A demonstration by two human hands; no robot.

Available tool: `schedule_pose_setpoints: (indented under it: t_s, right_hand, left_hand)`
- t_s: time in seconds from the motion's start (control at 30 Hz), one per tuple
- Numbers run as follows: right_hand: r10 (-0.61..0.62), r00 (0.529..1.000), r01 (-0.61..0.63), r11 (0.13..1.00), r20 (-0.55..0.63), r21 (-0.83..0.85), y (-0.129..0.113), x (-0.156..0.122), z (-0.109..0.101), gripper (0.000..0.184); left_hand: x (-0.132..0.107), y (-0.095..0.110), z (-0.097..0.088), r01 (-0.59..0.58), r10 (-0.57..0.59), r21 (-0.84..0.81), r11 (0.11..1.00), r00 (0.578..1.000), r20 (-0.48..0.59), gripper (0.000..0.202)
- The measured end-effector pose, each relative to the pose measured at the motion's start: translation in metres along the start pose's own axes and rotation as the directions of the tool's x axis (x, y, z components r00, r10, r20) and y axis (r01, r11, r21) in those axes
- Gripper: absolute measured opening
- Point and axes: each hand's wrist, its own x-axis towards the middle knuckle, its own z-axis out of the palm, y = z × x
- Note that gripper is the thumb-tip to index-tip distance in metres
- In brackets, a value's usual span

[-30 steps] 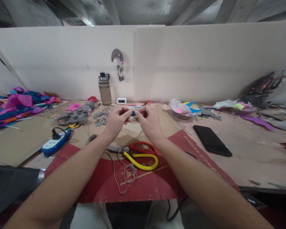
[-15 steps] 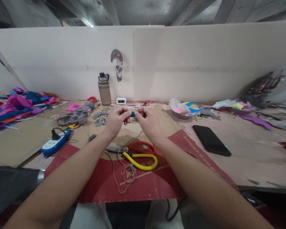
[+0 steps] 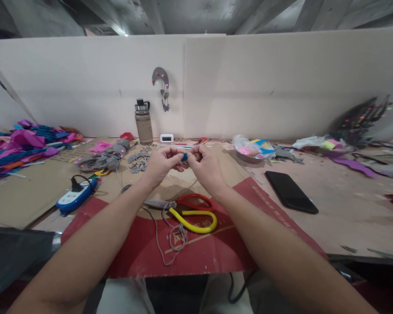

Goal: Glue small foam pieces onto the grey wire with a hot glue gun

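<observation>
My left hand (image 3: 161, 165) and my right hand (image 3: 205, 165) are raised together above the middle of the table, fingers curled and pinched. Between the fingertips sits a small blue piece (image 3: 184, 156), held from both sides. Below the hands lie scissors (image 3: 186, 210) with one red and one yellow handle loop, on a red printed cardboard sheet (image 3: 216, 253). A loose grey string (image 3: 170, 237) trails across the cardboard beside the scissors.
A black phone (image 3: 291, 186) lies to the right. At the left is a blue-and-white power strip (image 3: 76, 196). Grey felt cut-outs (image 3: 105, 160), a water bottle (image 3: 144, 122), a small white clock (image 3: 167, 138), a bowl of coloured scraps (image 3: 253, 151) and purple felt piles (image 3: 22, 141) line the back.
Both hands have drawn closer together until the fingertips meet around the blue piece. They stay at the same place above the table.
</observation>
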Motion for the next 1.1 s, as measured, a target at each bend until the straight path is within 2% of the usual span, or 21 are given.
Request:
schedule_pose_setpoints:
  t_s: [0.4,0.63,0.9,1.1]
  right_hand:
    - [-0.057,0.998,0.061,0.993,0.036,-0.103,-0.0015,-0.0019,-0.002,0.011]
    - [-0.103,0.993,0.107,0.989,0.052,-0.098,-0.0002,-0.0029,-0.0002,0.012]
    - [-0.156,0.985,0.162,0.983,0.072,-0.085,0.0001,-0.0053,0.0021,0.009]
    - [-0.11,0.992,0.114,0.99,0.057,-0.086,-0.0017,-0.0068,0.0024,0.011]
  left_hand:
    - [-0.0001,0.0026,-0.0022,0.045,-0.046,0.007,0.999,0.999,0.022,0.026]
    - [0.001,0.0014,-0.0038,0.058,-0.059,0.017,0.998,0.997,0.055,0.024]
    - [0.0012,0.0,-0.0021,0.032,-0.033,-0.007,0.999,0.996,-0.085,0.02]
    - [0.0012,-0.0045,-0.0002,-0.007,0.005,-0.013,1.0,0.989,-0.148,0.021]
